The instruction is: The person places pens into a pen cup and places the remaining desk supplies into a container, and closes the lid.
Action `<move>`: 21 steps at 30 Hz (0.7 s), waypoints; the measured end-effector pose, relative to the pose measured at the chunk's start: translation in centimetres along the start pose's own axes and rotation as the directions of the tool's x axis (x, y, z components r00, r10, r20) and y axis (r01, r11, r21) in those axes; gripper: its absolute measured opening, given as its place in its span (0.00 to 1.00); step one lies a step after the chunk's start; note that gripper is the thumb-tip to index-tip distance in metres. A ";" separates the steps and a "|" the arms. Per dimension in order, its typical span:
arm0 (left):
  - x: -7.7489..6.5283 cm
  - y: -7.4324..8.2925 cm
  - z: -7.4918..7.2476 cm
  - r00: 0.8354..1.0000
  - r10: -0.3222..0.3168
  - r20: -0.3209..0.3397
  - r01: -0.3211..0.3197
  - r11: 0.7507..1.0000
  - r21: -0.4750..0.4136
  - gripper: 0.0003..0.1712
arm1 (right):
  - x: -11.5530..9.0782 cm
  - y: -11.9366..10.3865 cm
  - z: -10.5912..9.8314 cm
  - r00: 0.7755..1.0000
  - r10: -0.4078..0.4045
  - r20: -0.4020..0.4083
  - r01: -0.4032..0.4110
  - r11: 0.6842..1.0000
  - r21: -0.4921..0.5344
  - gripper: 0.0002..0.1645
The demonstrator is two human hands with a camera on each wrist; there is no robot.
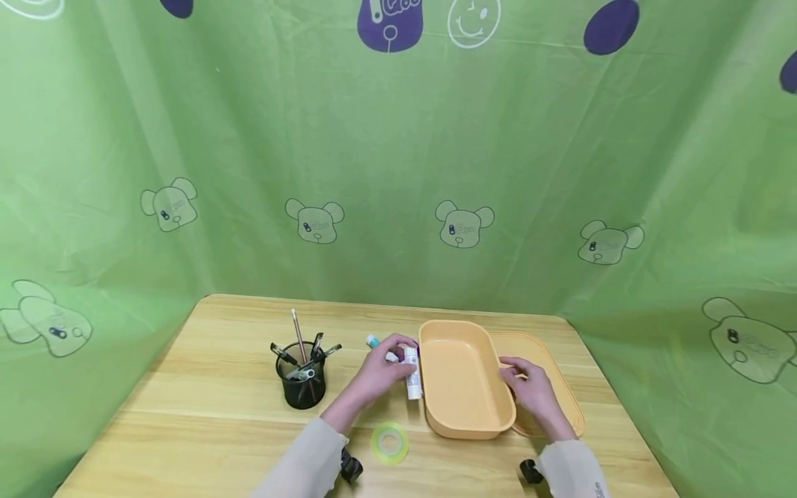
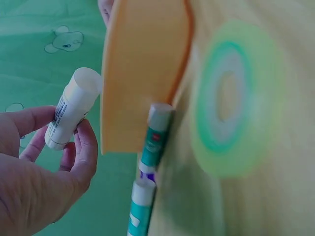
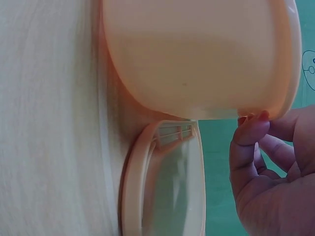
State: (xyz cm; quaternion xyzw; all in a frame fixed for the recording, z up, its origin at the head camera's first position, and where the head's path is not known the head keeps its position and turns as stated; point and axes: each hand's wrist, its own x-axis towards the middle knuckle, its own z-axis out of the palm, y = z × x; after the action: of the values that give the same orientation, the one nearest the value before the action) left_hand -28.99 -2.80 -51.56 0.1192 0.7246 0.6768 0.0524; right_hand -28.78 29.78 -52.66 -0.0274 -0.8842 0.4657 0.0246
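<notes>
My left hand (image 1: 381,366) pinches a white glue stick (image 2: 74,108) between thumb and fingers, just left of a light orange plastic box (image 1: 463,380). The box is open at the top, and its inside looks bare. On its right side, my right hand (image 1: 534,391) grips the rim with thumb and fingertips, seen closer in the right wrist view. Partly under that hand lies the box's matching lid (image 1: 563,387), flat on the table. Two teal-and-white glue sticks (image 2: 153,137) lie end to end beside the box in the left wrist view.
A black mesh pen holder (image 1: 304,387) with several pens and a pencil stands to the left. A yellow-green roll of tape (image 1: 390,443) lies near the front of the wooden table (image 1: 212,415). Green curtain (image 1: 386,152) hangs behind and at both sides.
</notes>
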 end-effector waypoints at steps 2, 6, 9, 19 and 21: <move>0.5 0.5 0.5 1.000 0.011 0.014 -0.011 1.000 -0.014 0.23 | 0.0 0.0 0.0 1.000 -0.004 -0.001 0.004 1.000 -0.007 0.24; 1.6 1.2 2.3 0.999 0.010 0.031 -0.008 0.998 -0.061 0.23 | 0.0 0.0 0.0 1.000 -0.003 -0.003 0.003 1.000 -0.001 0.24; 2.5 1.1 4.0 0.999 0.000 0.042 0.003 0.996 -0.086 0.23 | -0.2 0.0 0.1 1.000 0.003 0.000 -0.003 1.000 0.013 0.24; 3.8 0.6 9.4 0.999 -0.051 0.005 0.052 0.991 -0.122 0.23 | -0.3 -0.3 0.1 1.000 0.017 -0.011 -0.017 1.000 0.005 0.24; 4.0 0.5 10.1 0.998 -0.058 -0.003 0.057 0.992 -0.112 0.22 | -0.2 -0.3 0.1 1.000 0.015 -0.017 -0.015 1.000 -0.004 0.23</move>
State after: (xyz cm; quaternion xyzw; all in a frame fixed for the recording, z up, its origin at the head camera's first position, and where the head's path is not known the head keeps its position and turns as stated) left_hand -30.41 7.97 -51.54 0.0931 0.6889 0.7148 0.0760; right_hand -28.62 29.52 -52.45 -0.0380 -0.8847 0.4638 0.0286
